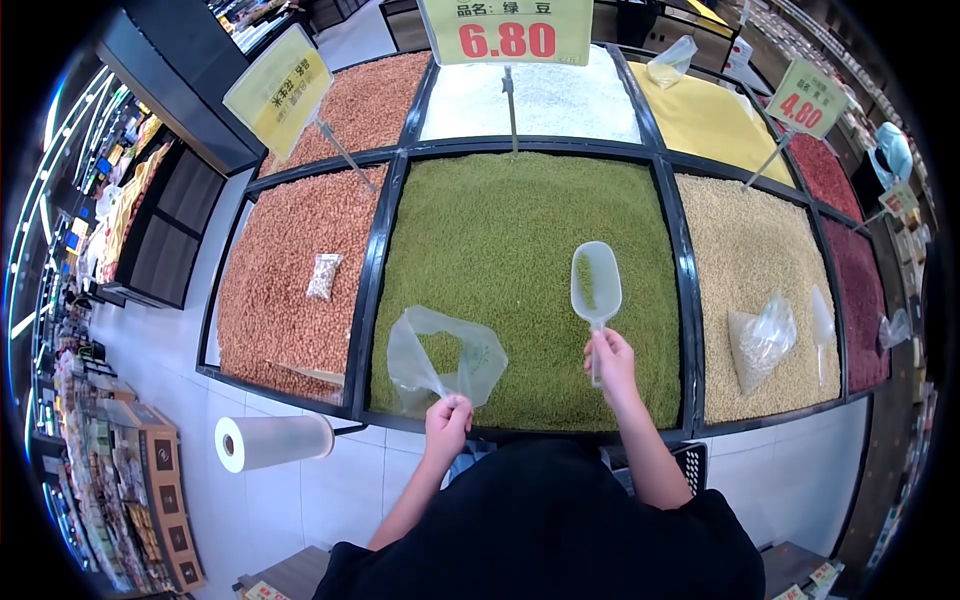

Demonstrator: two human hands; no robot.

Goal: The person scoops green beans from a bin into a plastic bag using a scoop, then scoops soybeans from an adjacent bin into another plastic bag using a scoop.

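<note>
My left hand (pixel 449 418) is closed on the gathered edge of a clear plastic bag (pixel 482 365), whose mouth spreads open above the near left part of the mung bean bin. In my right hand (pixel 611 362) is the handle of a translucent plastic scoop (pixel 611 282). A small heap of green beans lies along the left side of the scoop's bowl. Both hands are over the near edge of the wide bin of green mung beans (pixel 520 235). The bag and the scoop are apart from each other.
Peanuts (pixel 280 230) fill the bin on the left, with a small white packet (pixel 323 276) on top. Pale yellow beans (pixel 740 240) on the right carry a filled bag (pixel 762 342) and another scoop (pixel 822 325). A bag roll (pixel 275 443) hangs at the front left. Price signs (pixel 508 35) stand on thin poles.
</note>
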